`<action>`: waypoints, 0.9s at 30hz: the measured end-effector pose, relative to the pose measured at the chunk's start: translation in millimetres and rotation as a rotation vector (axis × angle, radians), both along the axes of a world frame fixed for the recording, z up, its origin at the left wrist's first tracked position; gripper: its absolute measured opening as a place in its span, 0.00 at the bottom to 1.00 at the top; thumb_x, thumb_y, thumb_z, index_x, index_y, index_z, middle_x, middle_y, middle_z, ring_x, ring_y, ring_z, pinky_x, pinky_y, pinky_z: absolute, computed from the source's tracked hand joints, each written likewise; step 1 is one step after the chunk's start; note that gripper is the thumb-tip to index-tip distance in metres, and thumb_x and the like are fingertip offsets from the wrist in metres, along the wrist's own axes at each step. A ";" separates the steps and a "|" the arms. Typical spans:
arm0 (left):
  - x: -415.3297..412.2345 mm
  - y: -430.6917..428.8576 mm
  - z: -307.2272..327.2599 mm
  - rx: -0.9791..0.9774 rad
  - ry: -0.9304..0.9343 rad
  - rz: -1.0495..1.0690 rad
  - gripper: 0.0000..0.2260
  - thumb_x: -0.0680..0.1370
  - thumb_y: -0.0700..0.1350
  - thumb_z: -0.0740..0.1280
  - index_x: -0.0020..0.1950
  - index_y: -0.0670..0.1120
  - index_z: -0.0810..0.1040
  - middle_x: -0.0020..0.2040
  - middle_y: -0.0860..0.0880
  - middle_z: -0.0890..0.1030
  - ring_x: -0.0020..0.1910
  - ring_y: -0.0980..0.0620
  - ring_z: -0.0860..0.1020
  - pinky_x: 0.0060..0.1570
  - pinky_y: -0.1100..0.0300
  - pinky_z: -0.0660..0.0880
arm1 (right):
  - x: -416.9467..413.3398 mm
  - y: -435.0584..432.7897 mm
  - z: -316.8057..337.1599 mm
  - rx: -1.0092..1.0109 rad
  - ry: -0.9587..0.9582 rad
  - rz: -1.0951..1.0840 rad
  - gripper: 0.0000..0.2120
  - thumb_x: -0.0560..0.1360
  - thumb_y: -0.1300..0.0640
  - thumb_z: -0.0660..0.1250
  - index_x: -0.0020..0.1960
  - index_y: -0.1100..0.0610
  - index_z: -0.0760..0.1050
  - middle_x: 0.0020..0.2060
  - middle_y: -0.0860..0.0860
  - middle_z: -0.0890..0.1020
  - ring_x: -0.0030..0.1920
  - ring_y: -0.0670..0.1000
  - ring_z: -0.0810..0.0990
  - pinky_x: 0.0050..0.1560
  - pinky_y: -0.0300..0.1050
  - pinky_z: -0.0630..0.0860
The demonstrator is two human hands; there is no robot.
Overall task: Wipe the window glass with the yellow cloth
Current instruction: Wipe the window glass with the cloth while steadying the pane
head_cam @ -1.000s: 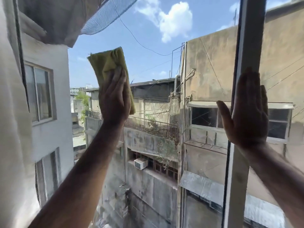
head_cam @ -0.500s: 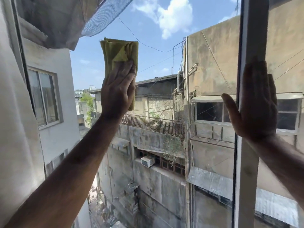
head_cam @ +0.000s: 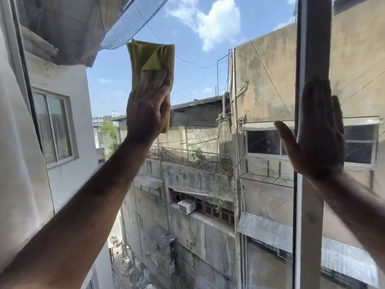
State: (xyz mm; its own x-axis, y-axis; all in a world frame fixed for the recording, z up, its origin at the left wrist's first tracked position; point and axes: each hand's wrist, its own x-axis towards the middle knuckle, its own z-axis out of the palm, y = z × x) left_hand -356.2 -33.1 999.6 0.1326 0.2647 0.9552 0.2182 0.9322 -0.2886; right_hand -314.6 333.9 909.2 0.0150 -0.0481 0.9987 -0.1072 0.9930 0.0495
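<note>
The window glass [head_cam: 208, 126] fills the view, with buildings and sky behind it. My left hand [head_cam: 146, 107] presses a folded yellow cloth [head_cam: 149, 57] flat against the upper left-centre of the pane. The cloth's top half sticks out above my fingers; its lower edge shows to the right of my palm. My right hand [head_cam: 316, 130] lies flat and spread, fingers up, on the white vertical window frame [head_cam: 310, 226] and the glass beside it, holding nothing.
A white curtain [head_cam: 18, 163] hangs along the left edge, next to the dark left frame bar [head_cam: 27, 84]. A second pane [head_cam: 358, 184] lies to the right of the vertical frame. Outside are concrete buildings, cables and a railing.
My left hand has slid the cloth rightwards and slightly up across the glass, and the cloth now stands more upright. My right hand has stayed flat on the frame.
</note>
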 end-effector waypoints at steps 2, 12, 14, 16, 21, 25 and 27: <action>1.5 -4.9 -26.3 0.043 -0.015 -0.014 0.16 0.87 0.44 0.60 0.75 0.45 0.77 0.77 0.49 0.75 0.79 0.43 0.71 0.74 0.46 0.74 | -0.5 0.5 -0.5 0.003 0.005 -0.011 0.43 0.88 0.33 0.47 0.88 0.65 0.51 0.88 0.62 0.55 0.89 0.60 0.54 0.90 0.56 0.50; 6.9 -30.0 -81.4 -0.041 -0.095 0.009 0.16 0.85 0.41 0.63 0.72 0.42 0.79 0.76 0.47 0.77 0.77 0.40 0.74 0.71 0.41 0.76 | -1.8 -0.8 -0.3 -0.005 -0.006 -0.011 0.43 0.88 0.32 0.48 0.88 0.64 0.49 0.88 0.62 0.54 0.89 0.59 0.52 0.90 0.56 0.49; 5.8 -19.4 -49.0 -0.043 -0.071 0.011 0.17 0.86 0.43 0.60 0.72 0.43 0.79 0.76 0.48 0.77 0.77 0.41 0.74 0.70 0.42 0.76 | -2.1 -0.1 -0.2 0.006 0.001 -0.008 0.43 0.88 0.33 0.49 0.88 0.64 0.50 0.88 0.62 0.54 0.89 0.60 0.53 0.90 0.57 0.49; 5.0 -11.5 -24.9 -0.061 -0.042 0.017 0.17 0.86 0.43 0.59 0.73 0.44 0.79 0.76 0.49 0.77 0.77 0.42 0.74 0.70 0.45 0.75 | -1.7 0.7 0.2 0.004 0.003 0.005 0.42 0.88 0.33 0.49 0.88 0.64 0.50 0.88 0.61 0.54 0.89 0.60 0.53 0.90 0.57 0.49; 3.4 2.8 14.1 -0.040 -0.013 0.003 0.18 0.84 0.42 0.61 0.74 0.46 0.78 0.77 0.50 0.76 0.78 0.44 0.73 0.72 0.47 0.74 | -1.3 -0.6 1.0 -0.001 -0.010 0.001 0.44 0.87 0.31 0.48 0.88 0.63 0.47 0.89 0.60 0.52 0.90 0.59 0.52 0.90 0.55 0.48; 2.9 26.4 23.0 0.110 -0.033 -0.083 0.20 0.84 0.43 0.61 0.76 0.46 0.75 0.78 0.49 0.75 0.80 0.42 0.70 0.79 0.46 0.70 | 2.1 -1.2 1.4 -0.005 -0.022 -0.003 0.44 0.87 0.32 0.48 0.88 0.64 0.48 0.88 0.62 0.53 0.89 0.60 0.52 0.90 0.55 0.48; 5.3 32.7 3.6 0.157 -0.062 -0.122 0.20 0.85 0.42 0.61 0.77 0.44 0.74 0.79 0.47 0.74 0.81 0.41 0.69 0.80 0.44 0.68 | 4.3 -1.4 1.3 -0.008 -0.030 -0.012 0.44 0.87 0.32 0.48 0.88 0.65 0.49 0.88 0.63 0.53 0.89 0.60 0.52 0.90 0.57 0.49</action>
